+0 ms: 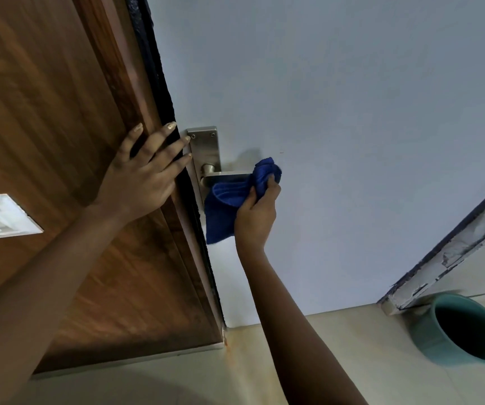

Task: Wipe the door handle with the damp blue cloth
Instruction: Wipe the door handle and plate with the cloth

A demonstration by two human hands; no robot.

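With the right hand (255,213) bunching the cloth (236,197) on the handle (226,176) and the left hand (142,173) flat and open on the frame (60,112), its fingers could get pinched if the door (352,97) swings.

No text, label, brand, number or sign can be read anywhere in the view; nothing legible is carried by any surface that is shown.

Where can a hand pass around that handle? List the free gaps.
Free: the pale door face above the door handle and right of the blue cloth. Crowded: left hand by the metal plate; right hand and cloth below the lever.
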